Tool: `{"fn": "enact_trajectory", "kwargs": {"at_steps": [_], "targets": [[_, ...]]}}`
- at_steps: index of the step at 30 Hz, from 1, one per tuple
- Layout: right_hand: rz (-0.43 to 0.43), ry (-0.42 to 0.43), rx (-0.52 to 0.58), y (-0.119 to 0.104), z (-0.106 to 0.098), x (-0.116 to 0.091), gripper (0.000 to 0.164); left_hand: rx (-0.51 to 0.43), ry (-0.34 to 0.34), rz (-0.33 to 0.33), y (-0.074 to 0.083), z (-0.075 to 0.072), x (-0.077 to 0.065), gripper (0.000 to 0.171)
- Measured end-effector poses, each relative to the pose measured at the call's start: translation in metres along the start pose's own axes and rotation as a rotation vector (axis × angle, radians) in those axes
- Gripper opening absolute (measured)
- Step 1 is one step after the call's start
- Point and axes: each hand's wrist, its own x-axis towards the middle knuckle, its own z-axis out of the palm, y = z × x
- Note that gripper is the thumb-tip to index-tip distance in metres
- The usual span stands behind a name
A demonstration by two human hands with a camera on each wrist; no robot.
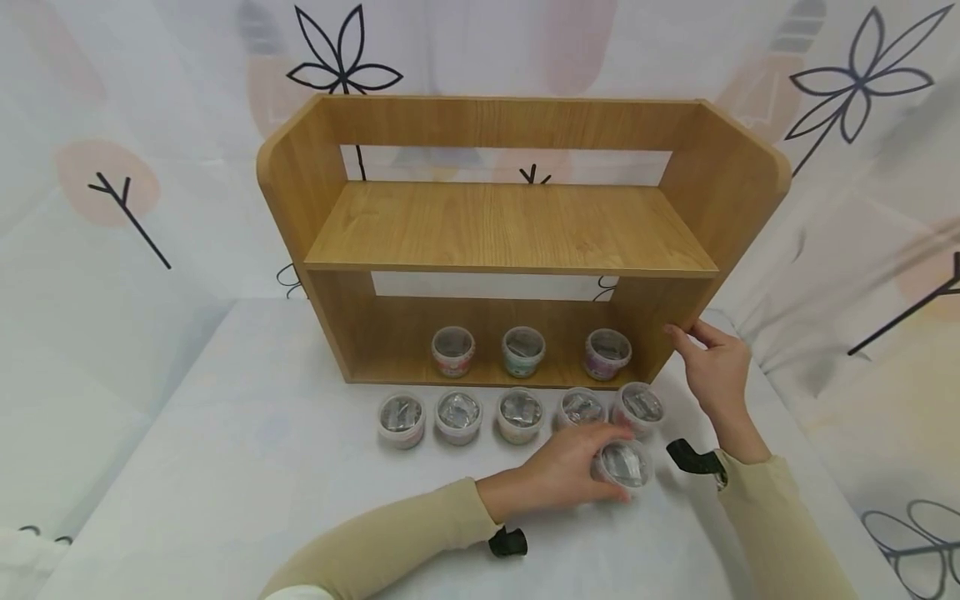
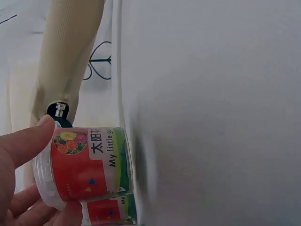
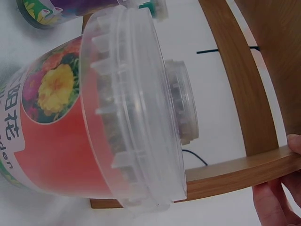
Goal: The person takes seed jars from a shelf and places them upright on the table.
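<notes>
My left hand (image 1: 558, 468) grips a small plastic cup (image 1: 625, 464) with a clear lid, thumb and fingers on either side of it. In the left wrist view this cup (image 2: 77, 165) has a red label with a flower picture, and another red-labelled cup (image 2: 106, 211) shows beside it. My right hand (image 1: 716, 371) pinches the front edge of the wooden shelf's right side panel (image 1: 678, 312), with the thumb on the inner side and fingers outside. A lidded cup (image 1: 639, 406) stands just in front of that panel; a red-labelled cup (image 3: 56, 150) fills much of the right wrist view.
Three cups, one purple-labelled (image 1: 607, 354), stand on the bottom board of the two-tier wooden shelf (image 1: 510, 229). Several lidded cups, including one at the left end (image 1: 401, 419), form a row before it on the white table (image 1: 247, 467). A patterned cloth (image 1: 480, 50) hangs behind.
</notes>
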Motion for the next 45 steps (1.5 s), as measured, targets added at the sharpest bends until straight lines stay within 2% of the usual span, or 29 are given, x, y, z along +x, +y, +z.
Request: {"fn": "enact_trajectory", "kwargs": {"at_steps": [8, 15, 23, 28, 34, 40, 45], "targets": [[0.028, -0.019, -0.009, -0.001, -0.001, -0.001, 0.038, 0.036, -0.017, 0.005, -0.002, 0.008, -0.002, 0.070], [0.041, -0.036, -0.012, -0.001, -0.002, -0.001, 0.041, 0.033, 0.005, 0.020, -0.001, 0.007, -0.003, 0.071], [0.047, -0.034, -0.026, -0.001, -0.003, -0.001, 0.041, -0.014, 0.009, -0.013, 0.001, -0.002, -0.006, 0.067], [0.048, -0.033, -0.028, 0.000, -0.003, -0.001, 0.041, -0.085, 0.011, -0.039, -0.003, -0.011, -0.008, 0.060], [0.043, -0.032, -0.022, 0.000, -0.002, -0.001, 0.041, -0.246, 0.023, -0.030, -0.009, -0.026, -0.011, 0.051], [0.043, -0.047, -0.025, 0.000, -0.001, 0.001, 0.043, -0.351, 0.109, 0.003, -0.019, -0.043, -0.017, 0.040], [0.055, -0.055, -0.020, 0.000, -0.001, 0.000, 0.044, -0.404, 0.173, -0.026, -0.029, -0.057, -0.023, 0.032]]}}
